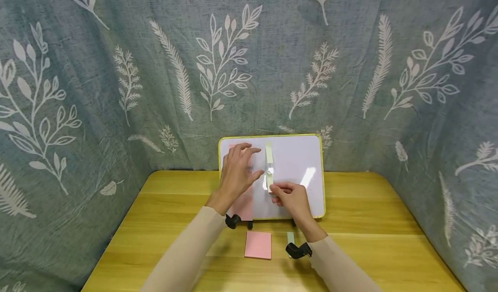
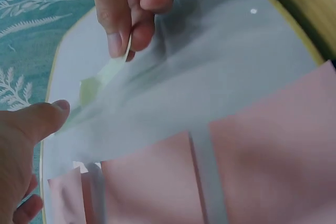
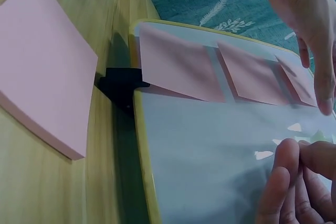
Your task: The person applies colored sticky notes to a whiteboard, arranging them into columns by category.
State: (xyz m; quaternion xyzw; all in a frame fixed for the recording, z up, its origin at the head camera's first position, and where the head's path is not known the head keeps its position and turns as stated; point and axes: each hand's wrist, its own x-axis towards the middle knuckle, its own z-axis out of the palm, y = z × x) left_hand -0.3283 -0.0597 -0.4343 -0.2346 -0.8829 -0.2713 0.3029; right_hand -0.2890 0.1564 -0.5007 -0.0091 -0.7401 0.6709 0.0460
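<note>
A white board [image 1: 292,153] with a yellow rim stands upright on the table. My right hand [image 1: 293,197] pinches the lower end of a pale green sticky strip [image 1: 270,180] between thumb and index finger; that end is lifted off the board in the left wrist view. Above it, another pale green strip [image 1: 269,152] sticks to the board. My left hand [image 1: 234,171] hovers at the board's left side, thumb and fingers spread, holding nothing. Its thumb [image 2: 50,116] is close to the green strips; whether it touches cannot be told. Pink sticky notes [image 3: 181,69] form a column beneath that hand.
A pink note pad [image 1: 258,245] lies on the wooden table [image 1: 175,223] before the board. Beside it, a green strip pad [image 1: 290,238] is partly covered by the right wrist's camera. Black feet [image 3: 123,90] support the board. A patterned curtain [image 1: 272,67] hangs behind.
</note>
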